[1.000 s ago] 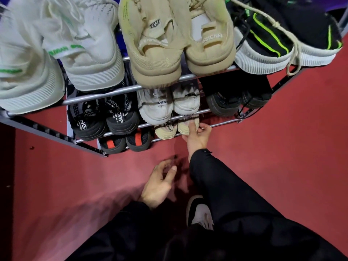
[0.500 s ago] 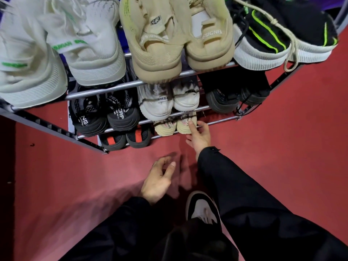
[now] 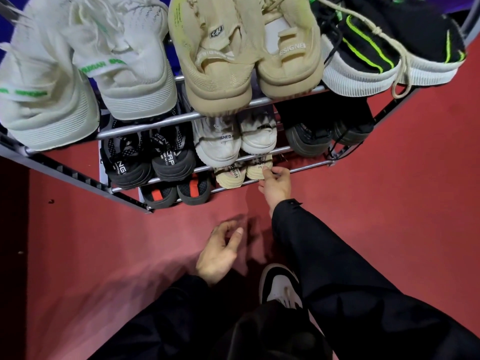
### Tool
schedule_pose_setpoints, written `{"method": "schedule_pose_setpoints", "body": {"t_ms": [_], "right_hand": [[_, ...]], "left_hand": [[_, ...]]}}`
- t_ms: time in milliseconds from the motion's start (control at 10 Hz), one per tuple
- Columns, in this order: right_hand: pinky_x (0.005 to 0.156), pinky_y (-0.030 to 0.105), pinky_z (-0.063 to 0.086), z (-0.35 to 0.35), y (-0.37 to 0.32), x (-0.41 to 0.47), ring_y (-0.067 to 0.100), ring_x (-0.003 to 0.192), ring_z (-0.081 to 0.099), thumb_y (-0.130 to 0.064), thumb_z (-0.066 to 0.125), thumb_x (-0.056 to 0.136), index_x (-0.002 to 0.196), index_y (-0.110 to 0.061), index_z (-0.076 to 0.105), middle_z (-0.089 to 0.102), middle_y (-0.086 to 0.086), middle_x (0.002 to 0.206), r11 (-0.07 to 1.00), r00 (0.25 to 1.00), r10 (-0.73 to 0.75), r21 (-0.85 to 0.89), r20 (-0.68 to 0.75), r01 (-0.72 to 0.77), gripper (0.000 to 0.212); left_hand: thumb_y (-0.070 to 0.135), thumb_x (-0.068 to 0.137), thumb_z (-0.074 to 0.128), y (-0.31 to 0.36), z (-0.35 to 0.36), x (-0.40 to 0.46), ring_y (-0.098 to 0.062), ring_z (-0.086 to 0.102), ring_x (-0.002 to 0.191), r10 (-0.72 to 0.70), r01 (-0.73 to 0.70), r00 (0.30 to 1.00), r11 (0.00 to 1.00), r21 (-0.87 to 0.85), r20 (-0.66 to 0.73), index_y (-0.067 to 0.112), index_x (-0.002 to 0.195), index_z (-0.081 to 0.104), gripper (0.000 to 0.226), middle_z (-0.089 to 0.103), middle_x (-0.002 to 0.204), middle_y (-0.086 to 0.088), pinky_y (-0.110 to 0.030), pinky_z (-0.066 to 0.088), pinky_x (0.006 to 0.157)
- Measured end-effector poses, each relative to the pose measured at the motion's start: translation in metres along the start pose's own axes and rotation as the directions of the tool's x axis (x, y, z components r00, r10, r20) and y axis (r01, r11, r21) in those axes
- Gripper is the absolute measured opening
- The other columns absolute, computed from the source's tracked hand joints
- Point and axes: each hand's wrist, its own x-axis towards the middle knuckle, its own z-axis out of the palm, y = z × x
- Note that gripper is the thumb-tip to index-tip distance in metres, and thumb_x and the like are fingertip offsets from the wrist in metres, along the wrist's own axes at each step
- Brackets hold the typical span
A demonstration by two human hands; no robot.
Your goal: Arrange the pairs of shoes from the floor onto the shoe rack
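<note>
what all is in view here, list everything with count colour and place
rack: 1, grey metal, three tiers visible, on the floor
white shoes: 2, white with green lettering, top tier left
beige shoes: 2, beige, top tier middle
black-green shoes: 2, black with neon green lines and white soles, top tier right
black-white shoes: 2, black with white lettering, middle tier left
cream shoes: 2, off-white, middle tier middle
black shoes: 2, black, middle tier right
black-red shoes: 2, black with a red strap, bottom tier left
tan shoes: 2, pale tan, bottom tier middle
floor: red
foot: 1, in a black and white shoe, on the floor
left hand: loosely curled, holds nothing, above the floor
right hand: fingertips at the right tan shoe
</note>
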Motion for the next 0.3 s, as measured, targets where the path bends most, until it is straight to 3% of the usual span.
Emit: {"method": "schedule_pose_setpoints", "body": {"t_ms": [100,200,300], "right_hand": [[0.06,0.027,0.052,-0.007,-0.006,0.0,0.016,0.065,0.059,-0.019,0.061,0.097,0.116,-0.009,0.051,0.056,-0.002,0.083,0.999,0.999,0.036,-0.015,0.011,-0.036,0.024],[0.048,0.022,0.045,-0.01,-0.008,-0.01,0.012,0.054,0.051,-0.016,0.057,0.098,0.102,-0.012,0.052,0.056,0.002,0.073,0.997,0.997,0.067,-0.037,0.039,-0.065,0.008],[0.049,0.022,0.043,-0.009,-0.005,-0.023,0.011,0.053,0.051,-0.018,0.058,0.098,0.097,-0.014,0.054,0.058,0.001,0.07,0.989,0.98,0.095,-0.125,0.173,-0.074,0.006]], "left_hand": [[0.056,0.089,0.051,-0.001,0.003,0.001,-0.007,0.059,0.117,0.003,-0.003,1.0,1.0,0.007,0.007,0.032,0.126,0.056,0.045,0.061,0.13,0.008,-0.041,0.045,0.108],[0.062,0.087,0.05,0.004,0.004,-0.001,-0.008,0.059,0.118,0.007,-0.007,1.0,1.0,0.0,0.02,0.031,0.127,0.057,0.051,0.061,0.129,0.009,-0.04,0.046,0.108],[0.069,0.077,0.048,0.005,0.006,0.008,-0.014,0.063,0.113,0.043,-0.044,0.999,0.997,-0.068,-0.005,0.031,0.123,0.06,0.061,0.066,0.123,0.004,-0.043,0.049,0.104]]}}
